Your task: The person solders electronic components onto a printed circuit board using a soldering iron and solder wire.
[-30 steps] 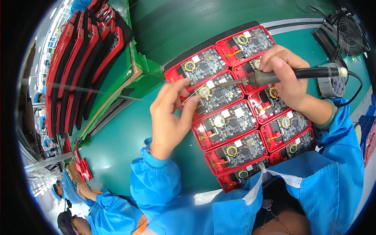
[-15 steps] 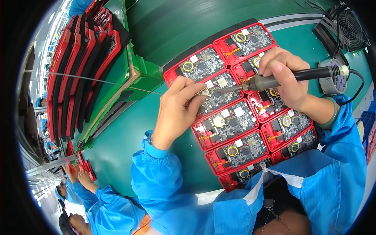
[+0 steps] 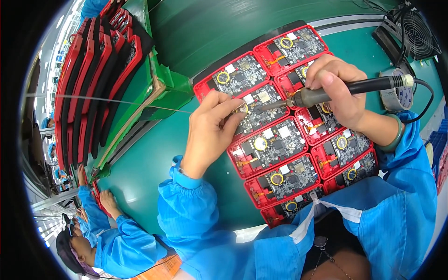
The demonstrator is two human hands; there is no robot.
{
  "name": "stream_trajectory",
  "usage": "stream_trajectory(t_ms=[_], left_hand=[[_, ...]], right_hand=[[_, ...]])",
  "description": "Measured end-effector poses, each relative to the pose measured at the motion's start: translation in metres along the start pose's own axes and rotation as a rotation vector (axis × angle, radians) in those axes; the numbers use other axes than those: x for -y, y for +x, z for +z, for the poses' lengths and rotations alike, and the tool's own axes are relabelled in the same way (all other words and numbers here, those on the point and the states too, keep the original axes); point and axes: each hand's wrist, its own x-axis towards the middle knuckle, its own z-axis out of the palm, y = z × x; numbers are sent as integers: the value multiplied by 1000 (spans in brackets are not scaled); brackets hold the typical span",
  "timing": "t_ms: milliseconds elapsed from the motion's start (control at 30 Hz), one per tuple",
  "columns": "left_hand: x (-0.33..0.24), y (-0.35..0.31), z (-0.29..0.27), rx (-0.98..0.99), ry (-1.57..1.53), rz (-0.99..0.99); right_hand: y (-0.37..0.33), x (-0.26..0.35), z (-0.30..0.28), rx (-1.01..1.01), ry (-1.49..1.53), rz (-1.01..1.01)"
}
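On my far left a green rack (image 3: 161,86) holds red cases (image 3: 100,70) standing in a row. My left hand (image 3: 212,128) pinches a thin solder wire (image 3: 116,101) over a circuit board (image 3: 261,112). That board sits in a red tray (image 3: 280,144) with many other boards, each in its own slot. My right hand (image 3: 338,91) grips a soldering iron (image 3: 326,93), tip on the board.

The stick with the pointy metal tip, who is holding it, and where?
The right hand grips the soldering iron around its dark handle, behind the metal tip. The left hand pinches thin solder wire near the circuit board.
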Motion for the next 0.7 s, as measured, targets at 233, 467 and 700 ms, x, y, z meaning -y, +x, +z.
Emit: stream_trajectory(t_ms=[233, 467, 700], left_hand=[[2, 0, -1, -6, -6, -8], [5, -13, -6, -140, -237, -104], [-17, -49, -9, -206, -153, -222]], right_hand=[[1, -1, 2, 4, -5, -12], [-2, -2, 5, 2, -19, 17], [-5, -6, 5, 30, -53, 7]])
